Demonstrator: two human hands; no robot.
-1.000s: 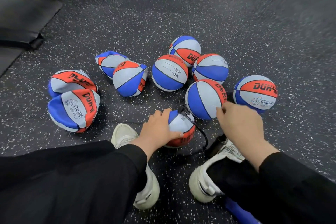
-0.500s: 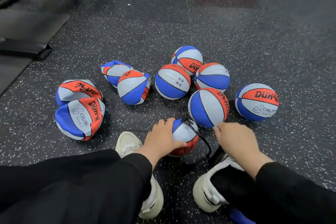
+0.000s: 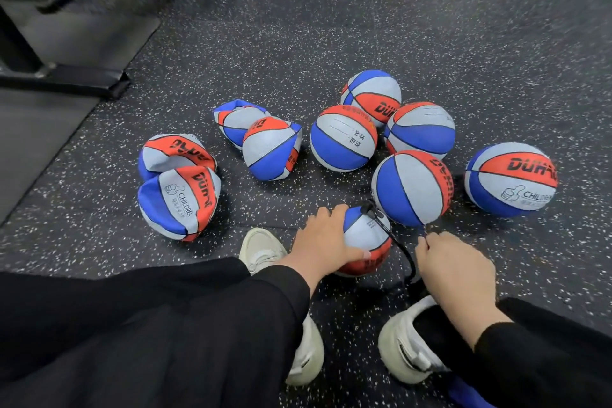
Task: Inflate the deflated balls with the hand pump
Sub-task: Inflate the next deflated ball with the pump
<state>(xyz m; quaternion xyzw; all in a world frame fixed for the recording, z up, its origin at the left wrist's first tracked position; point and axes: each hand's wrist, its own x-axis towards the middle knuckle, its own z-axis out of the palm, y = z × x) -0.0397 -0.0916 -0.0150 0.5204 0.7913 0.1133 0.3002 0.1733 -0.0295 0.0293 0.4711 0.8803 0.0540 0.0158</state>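
Two white sneakers sit nearest the camera on the speckled black rubber floor, black sleeves over both arms, a bit of blue poking out right behind the right sneaker, unclear what it is. Just ahead of the sneakers, between the feet, sits the small ball being pumped, blue/grey/red panels. Left hand lies over that ball's left side, fingers curled round the top, thumb across the front, gripping it. A black pump hose plugs into the ball's top and loops down its right side toward the right sneaker; pump body itself is hidden. Right hand is just right of the pumped ball, fingers bent down with tips pinched together; looks closed round something thin, but I cannot tell what or whether it really holds anything. Directly behind the pumped ball and touching it is a round inflated ball. Right of that, apart, another inflated ball reading DUHAO CHILDREN. Further back from the pumped ball, three more inflated balls cluster together. Left of the pumped ball, well apart, two crumpled deflated balls are stacked against each other; further back-left two more deflated balls touch. Far back-left of the pumped ball, a black metal frame base rests on a dark mat.
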